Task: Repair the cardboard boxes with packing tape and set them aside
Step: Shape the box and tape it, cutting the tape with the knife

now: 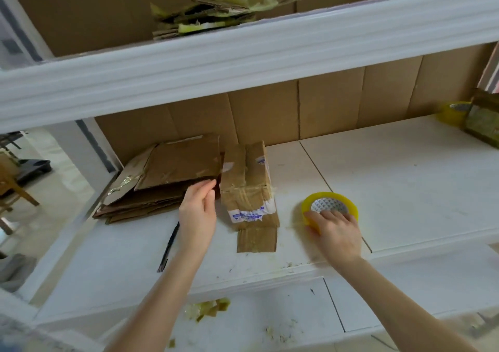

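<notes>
Fetch step: left hand (198,211) pinches top box (181,162), right hand (337,230) grips tape (328,204); next, prob. drag box btwn hands, find tape end.

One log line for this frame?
left hand pinches flattened box edge | right hand grips tape roll | taped box lies between, on shelf

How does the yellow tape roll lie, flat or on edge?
Flat: the tape roll shows its core facing up; the right hand grips its rim.
</notes>
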